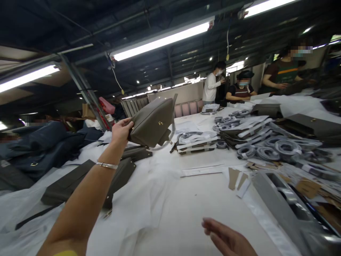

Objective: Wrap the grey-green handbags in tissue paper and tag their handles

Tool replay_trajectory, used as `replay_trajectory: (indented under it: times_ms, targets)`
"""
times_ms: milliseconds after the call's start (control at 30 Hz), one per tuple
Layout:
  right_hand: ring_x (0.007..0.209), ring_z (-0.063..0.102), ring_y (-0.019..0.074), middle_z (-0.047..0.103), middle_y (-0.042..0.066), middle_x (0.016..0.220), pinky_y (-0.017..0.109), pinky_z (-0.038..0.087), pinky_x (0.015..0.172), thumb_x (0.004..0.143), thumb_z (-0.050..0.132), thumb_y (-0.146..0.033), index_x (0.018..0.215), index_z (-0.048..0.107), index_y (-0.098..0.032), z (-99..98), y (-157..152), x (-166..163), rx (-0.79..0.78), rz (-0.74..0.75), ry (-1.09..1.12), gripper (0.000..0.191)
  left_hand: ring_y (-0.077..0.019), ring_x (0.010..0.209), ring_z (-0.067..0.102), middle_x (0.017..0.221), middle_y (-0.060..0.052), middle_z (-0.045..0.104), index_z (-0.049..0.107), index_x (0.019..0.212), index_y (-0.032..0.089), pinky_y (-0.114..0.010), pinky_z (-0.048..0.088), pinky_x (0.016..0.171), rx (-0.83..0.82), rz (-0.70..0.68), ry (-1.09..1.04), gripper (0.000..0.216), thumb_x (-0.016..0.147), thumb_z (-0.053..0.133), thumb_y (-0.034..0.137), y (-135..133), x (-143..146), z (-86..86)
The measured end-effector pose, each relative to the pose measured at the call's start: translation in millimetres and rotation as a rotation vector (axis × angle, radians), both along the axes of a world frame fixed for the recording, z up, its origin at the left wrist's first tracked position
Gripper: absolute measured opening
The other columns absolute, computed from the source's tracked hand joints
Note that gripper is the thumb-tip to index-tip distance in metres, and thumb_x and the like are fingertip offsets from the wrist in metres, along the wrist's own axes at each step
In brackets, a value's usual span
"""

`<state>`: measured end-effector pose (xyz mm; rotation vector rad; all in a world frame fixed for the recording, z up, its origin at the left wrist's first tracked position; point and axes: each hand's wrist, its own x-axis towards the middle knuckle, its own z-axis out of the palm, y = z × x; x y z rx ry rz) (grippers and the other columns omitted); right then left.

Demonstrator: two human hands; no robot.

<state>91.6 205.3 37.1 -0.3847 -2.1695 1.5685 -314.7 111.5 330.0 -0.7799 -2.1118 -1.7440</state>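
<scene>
Raised above the table, an olive-grey handbag (153,122) with a small gold clasp hangs tilted from my left hand (122,129). The fingers grip it by its left end, and my arm is stretched out forward. Low in the view, my right hand (226,238) hovers over the white tabletop (183,199), its fingers stretched out and holding nothing. Beneath my left arm lie more olive bags (69,181), partly hidden by the forearm.
Stacked olive pieces with white sheets (197,140) and coiled grey straps (287,147) fill the right side. A grey plastic device (290,209) stands front right. Dark blue bags (45,149) are heaped at left. Several people (241,90) work beyond the table.
</scene>
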Motion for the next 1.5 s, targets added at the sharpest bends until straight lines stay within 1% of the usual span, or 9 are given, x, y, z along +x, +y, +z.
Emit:
replay_trajectory:
  times_ms: [100, 233, 400, 600, 733, 833, 967, 1167, 1500]
  targets:
    - [0.126, 0.056, 0.0295, 0.06, 0.016, 0.136, 0.049, 0.044, 0.108, 0.087, 0.053, -0.067, 0.145, 0.047, -0.023, 22.4, -18.9, -24.9, -0.563, 0.057, 0.139, 0.073, -0.0159, 0.079, 0.069, 0.1, -0.008, 0.073, 0.06, 0.122, 0.014, -0.032, 0.056, 0.078, 0.114, -0.135, -0.17, 0.042, 0.083, 0.063, 0.028, -16.5, 63.1, -25.8]
    - [0.135, 0.048, 0.0257, 0.046, 0.011, 0.15, 0.052, 0.033, 0.114, 0.088, 0.047, -0.071, 0.153, 0.028, -0.032, 48.4, -41.9, -31.4, -0.902, 0.094, 0.382, 0.078, -0.0233, 0.093, 0.07, 0.104, -0.007, 0.074, 0.062, 0.12, 0.02, -0.038, 0.057, 0.086, 0.171, -0.281, -0.371, 0.04, 0.086, 0.061, 0.041, -41.0, 165.0, -110.1]
    - [0.127, 0.055, 0.0326, 0.065, 0.01, 0.131, 0.052, 0.043, 0.107, 0.085, 0.061, -0.056, 0.129, 0.061, -0.023, 53.5, -40.8, 2.5, -0.82, -0.137, 0.432, 0.054, -0.0272, 0.114, 0.064, 0.116, -0.005, 0.071, 0.062, 0.123, 0.027, -0.04, 0.053, 0.098, 0.313, -0.484, -0.767, 0.047, 0.083, 0.064, 0.05, -84.4, 292.9, -216.8]
    - [0.098, 0.071, 0.0315, 0.075, 0.012, 0.105, 0.046, 0.057, 0.085, 0.082, 0.063, -0.053, 0.115, 0.069, -0.017, 41.3, 16.4, 31.7, -0.468, -0.083, 0.003, 0.05, -0.027, 0.117, 0.062, 0.123, -0.011, 0.068, 0.063, 0.123, 0.02, -0.038, 0.048, 0.101, 0.202, -0.799, -1.0, 0.05, 0.078, 0.076, 0.038, -128.2, 381.6, -253.5]
    - [0.097, 0.07, 0.0309, 0.072, 0.017, 0.111, 0.045, 0.057, 0.084, 0.088, 0.052, -0.054, 0.116, 0.068, -0.011, 41.1, 62.3, 43.5, -0.054, -0.386, -0.233, 0.053, -0.0273, 0.092, 0.071, 0.097, -0.009, 0.077, 0.074, 0.105, 0.02, -0.036, 0.057, 0.077, -0.416, -0.967, -0.821, 0.031, 0.083, 0.068, 0.041, -157.9, 383.2, -251.6]
    - [0.117, 0.061, 0.0344, 0.062, 0.019, 0.131, 0.052, 0.046, 0.102, 0.088, 0.055, -0.048, 0.132, 0.058, -0.012, 48.6, 65.6, 64.6, 0.173, -0.527, -0.238, 0.057, -0.0241, 0.091, 0.071, 0.098, -0.006, 0.077, 0.075, 0.102, 0.027, -0.036, 0.056, 0.084, -0.52, -0.769, -0.326, 0.023, 0.09, 0.059, 0.039, -176.6, 356.0, -242.4]
    - [0.13, 0.052, 0.0292, 0.059, 0.011, 0.138, 0.047, 0.037, 0.112, 0.092, 0.053, -0.048, 0.136, 0.057, -0.02, 57.0, 16.0, 81.4, 0.704, -0.179, -0.134, 0.052, -0.0266, 0.124, 0.058, 0.132, -0.005, 0.064, 0.063, 0.126, 0.032, -0.043, 0.045, 0.107, -0.584, -0.56, 0.273, 0.037, 0.089, 0.063, 0.039, -173.1, 301.2, -228.4]
    - [0.137, 0.043, 0.0342, 0.05, 0.012, 0.147, 0.056, 0.034, 0.113, 0.079, 0.071, -0.05, 0.145, 0.047, -0.024, 39.8, -30.8, 67.6, 1.002, 0.126, -0.182, 0.075, -0.0346, 0.142, 0.035, 0.154, -0.012, 0.04, 0.032, 0.15, 0.032, -0.055, 0.028, 0.115, -1.024, -0.778, 0.569, 0.092, 0.073, 0.075, 0.057, -132.9, 254.7, -234.3]
    - [0.128, 0.055, 0.03, 0.06, 0.004, 0.137, 0.053, 0.043, 0.106, 0.079, 0.047, 0.001, 0.142, 0.051, -0.028, 11.2, 13.6, 70.8, 1.192, 0.334, -0.202, 0.069, -0.0318, 0.131, 0.052, 0.145, -0.007, 0.053, 0.04, 0.146, 0.031, -0.05, 0.04, 0.106, -1.145, -0.756, 0.69, 0.054, 0.095, 0.048, 0.016, -124.7, 275.2, -255.6]
